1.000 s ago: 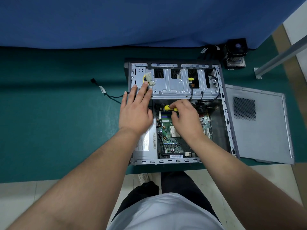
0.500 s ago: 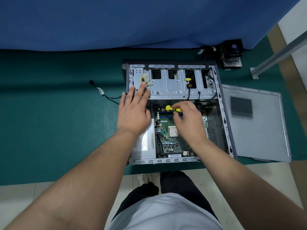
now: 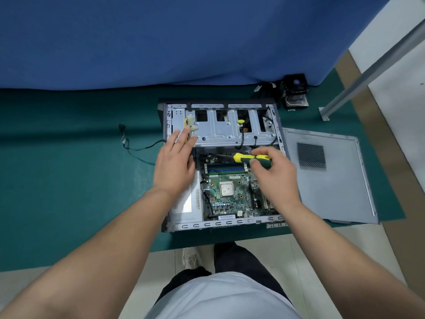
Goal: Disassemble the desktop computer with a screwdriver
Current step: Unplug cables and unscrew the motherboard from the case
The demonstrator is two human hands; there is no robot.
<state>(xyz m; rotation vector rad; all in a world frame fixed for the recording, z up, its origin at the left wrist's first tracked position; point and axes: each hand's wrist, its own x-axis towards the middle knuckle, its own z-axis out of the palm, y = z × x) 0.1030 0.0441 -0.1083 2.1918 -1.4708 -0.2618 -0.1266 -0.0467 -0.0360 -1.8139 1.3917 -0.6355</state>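
Screwdriver (image 3: pixel 252 158) tip too small to tell — motherboard (image 3: pixel 226 192) partly under hands.

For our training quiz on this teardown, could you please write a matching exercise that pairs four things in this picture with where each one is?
Things:
1. screwdriver
2. side panel
3. left hand
4. cooler fan

Places:
A. flat on the green mat, right of the case
B. at the mat's far edge, by the blue cloth
C. held in the right hand, above the motherboard
D. fingers straight, resting on the case's left side

Pairs: 1-C, 2-A, 3-D, 4-B
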